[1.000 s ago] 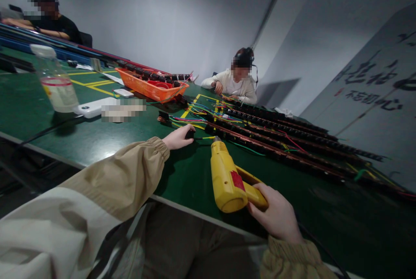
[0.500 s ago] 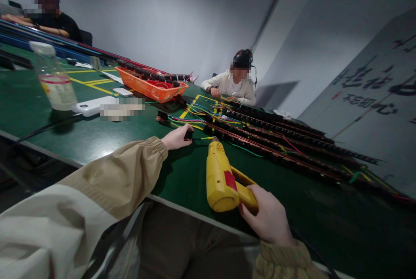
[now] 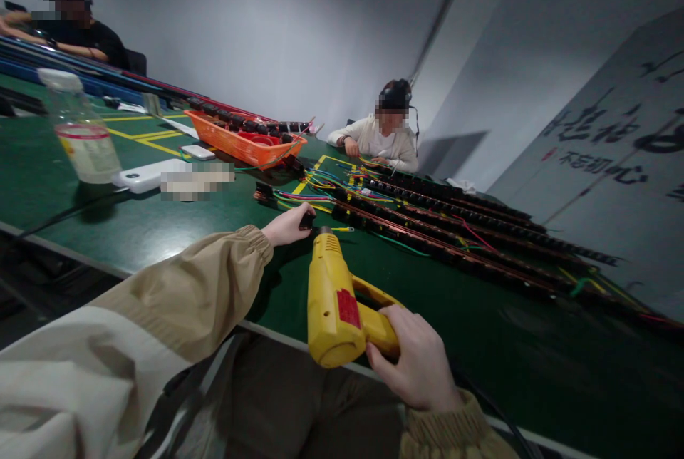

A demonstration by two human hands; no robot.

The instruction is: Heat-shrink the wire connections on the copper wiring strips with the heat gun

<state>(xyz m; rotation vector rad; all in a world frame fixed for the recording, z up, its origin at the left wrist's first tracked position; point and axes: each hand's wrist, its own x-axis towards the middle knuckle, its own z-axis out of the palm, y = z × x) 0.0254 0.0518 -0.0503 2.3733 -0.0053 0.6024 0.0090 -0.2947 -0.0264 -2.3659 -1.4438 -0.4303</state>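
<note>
My right hand (image 3: 414, 352) is wrapped round the handle of a yellow heat gun (image 3: 332, 302) with a red label. Its metal nozzle points away from me, close to my left hand (image 3: 288, 225). That hand is closed on a small black piece (image 3: 306, 221), whose exact kind I cannot make out. A short yellow-green wire (image 3: 343, 229) with a metal tip sticks out to the right, just beyond the nozzle. Between the piece and the wire's tip, the nozzle hides part of the wire.
Long black bars with coloured wires (image 3: 427, 227) run across the green table (image 3: 176, 238) to the right. Farther back stand an orange basket (image 3: 251, 149) with black parts, a white device (image 3: 144, 177) and a bottle (image 3: 85, 138). Two people sit across the table.
My right hand has moved the heat gun to the left, so its nozzle shifted from the wire's tip toward the black piece. My left hand has barely moved.
</note>
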